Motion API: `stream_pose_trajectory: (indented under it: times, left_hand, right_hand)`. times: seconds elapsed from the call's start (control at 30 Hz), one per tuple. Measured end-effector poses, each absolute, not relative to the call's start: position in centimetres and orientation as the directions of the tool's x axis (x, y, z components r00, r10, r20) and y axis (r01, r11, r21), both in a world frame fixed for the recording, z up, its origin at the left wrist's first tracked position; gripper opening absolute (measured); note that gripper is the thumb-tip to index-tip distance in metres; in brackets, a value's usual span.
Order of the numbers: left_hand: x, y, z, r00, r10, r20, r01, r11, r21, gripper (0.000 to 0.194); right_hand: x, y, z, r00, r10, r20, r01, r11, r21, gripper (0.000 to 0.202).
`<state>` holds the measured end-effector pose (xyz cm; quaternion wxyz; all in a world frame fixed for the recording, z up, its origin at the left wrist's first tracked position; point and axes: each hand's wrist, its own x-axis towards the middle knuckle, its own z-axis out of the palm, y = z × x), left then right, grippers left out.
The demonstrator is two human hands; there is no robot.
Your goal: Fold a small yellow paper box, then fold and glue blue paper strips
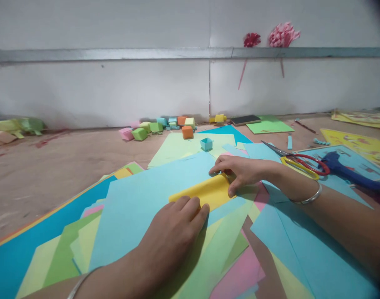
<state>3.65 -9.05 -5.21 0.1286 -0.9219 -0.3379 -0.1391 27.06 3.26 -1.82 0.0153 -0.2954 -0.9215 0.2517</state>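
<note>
A folded strip of yellow paper (205, 192) lies at a slant on a large light blue sheet (130, 207). My left hand (174, 228) presses on its left and lower edge with bent fingers, the thumb lying close to them. At the right end, my right hand (240, 170) pinches the paper between thumb and curled fingers; part of that end is hidden under the hand. A small open light blue paper box (206, 144) stands just beyond my right hand.
Scissors (297, 160) with red and yellow handles and a dark blue tool (349, 170) lie to the right. Several small folded paper cubes (155, 127) sit along the wall, near a phone (245, 120). Coloured sheets (236, 274) overlap around my hands.
</note>
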Motion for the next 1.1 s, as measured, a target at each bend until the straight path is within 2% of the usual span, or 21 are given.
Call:
stream_pose_trajectory:
  times: [0.73, 0.87, 1.1]
  left_hand:
    - [3.8, -8.9, -5.1, 0.757, 0.556, 0.344, 0.631, -0.757, -0.166, 0.023]
    - [3.9, -8.9, -5.1, 0.752, 0.565, 0.34, 0.638, -0.753, -0.159, 0.025]
    - [3.6, -8.8, -4.7, 0.774, 0.579, 0.258, 0.623, -0.769, -0.143, 0.028]
  right_hand:
    - [27.2, 3.5, -1.9, -0.831, 0.544, -0.115, 0.526, 0.702, -0.48, 0.066]
    - [27.1, 3.4, -2.0, -0.838, 0.536, -0.103, 0.513, 0.709, -0.484, 0.072]
    - [26.2, 2.6, -1.8, -0.792, 0.593, -0.146, 0.591, 0.684, -0.427, 0.076]
